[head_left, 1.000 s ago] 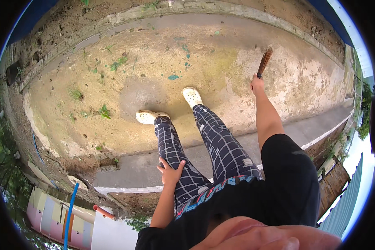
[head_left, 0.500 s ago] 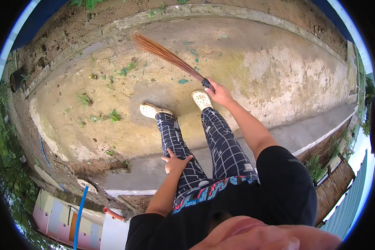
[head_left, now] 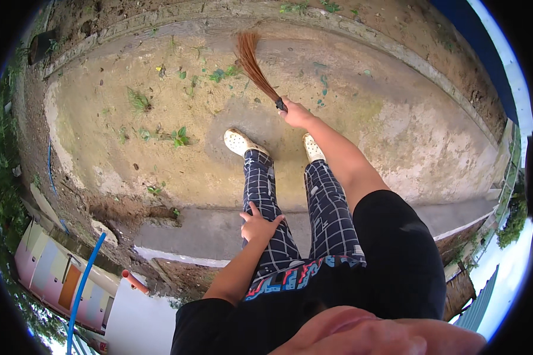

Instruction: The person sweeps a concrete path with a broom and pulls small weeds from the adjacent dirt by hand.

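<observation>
My right hand (head_left: 296,113) is closed round the short black grip of a stick broom (head_left: 257,71). Its brown bristles reach away from me, bend slightly and fan out at the far tips over the worn concrete slab (head_left: 397,142). I cannot tell whether the tips touch the ground. My left hand (head_left: 259,226) lies on my left leg near the knee, with its fingers spread and nothing in them. Both feet, in white clogs (head_left: 240,142), stand on the slab below the broom.
Small weeds (head_left: 179,137) and scattered leaves dot the slab to the left. A low concrete edging (head_left: 397,44) borders soil along the far side. At the lower left are a blue pipe (head_left: 84,284) and an orange pipe (head_left: 135,281). A dark pot (head_left: 40,47) lies far left.
The broom's bristles have swung to the right and now fan and bend more. My right hand has shifted slightly with it. My left hand stays on the leg; the view has turned a little.
</observation>
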A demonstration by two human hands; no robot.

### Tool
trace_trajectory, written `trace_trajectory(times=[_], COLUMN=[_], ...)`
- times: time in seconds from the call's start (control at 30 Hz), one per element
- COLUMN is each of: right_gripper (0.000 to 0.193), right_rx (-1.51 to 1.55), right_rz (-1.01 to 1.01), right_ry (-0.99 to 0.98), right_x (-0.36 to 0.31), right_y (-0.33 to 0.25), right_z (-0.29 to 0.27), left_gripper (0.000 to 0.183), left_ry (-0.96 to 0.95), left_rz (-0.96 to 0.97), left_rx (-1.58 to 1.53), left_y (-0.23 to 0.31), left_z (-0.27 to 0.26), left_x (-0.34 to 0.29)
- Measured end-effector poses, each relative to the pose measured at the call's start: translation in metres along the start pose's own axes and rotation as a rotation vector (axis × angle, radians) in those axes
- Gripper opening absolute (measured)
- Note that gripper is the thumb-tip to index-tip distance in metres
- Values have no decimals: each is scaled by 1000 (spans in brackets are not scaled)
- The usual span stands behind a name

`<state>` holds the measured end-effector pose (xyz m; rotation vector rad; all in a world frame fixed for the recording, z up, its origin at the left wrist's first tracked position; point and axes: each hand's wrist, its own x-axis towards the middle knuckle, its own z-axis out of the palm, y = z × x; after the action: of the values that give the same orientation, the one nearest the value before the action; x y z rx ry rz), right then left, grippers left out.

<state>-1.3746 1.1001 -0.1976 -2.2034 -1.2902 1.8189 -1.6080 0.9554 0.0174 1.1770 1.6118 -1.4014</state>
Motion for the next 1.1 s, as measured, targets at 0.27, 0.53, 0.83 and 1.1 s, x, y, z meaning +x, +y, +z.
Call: trace_trajectory(times=[0.27,0.53,0.83,1.1], right_gripper=[54,54,44,43], right_rx=[255,-154,437,310], right_rz=[41,-34,169,349], right_ry=[539,241,602,-108], right_x=[-58,-43,-157,-72], right_y=[1,-5,69,-14], right_z=[-24,-47,88,138], left_gripper=[120,118,117,115], left_ry=[-37,-75,-63,-62], left_rz=[16,25,39,63], left_rx=[-104,-179,-235,-196], left_y=[-14,-23,-27,-29], left_z=[-7,2,-6,-9], left_x=[1,14,12,12])
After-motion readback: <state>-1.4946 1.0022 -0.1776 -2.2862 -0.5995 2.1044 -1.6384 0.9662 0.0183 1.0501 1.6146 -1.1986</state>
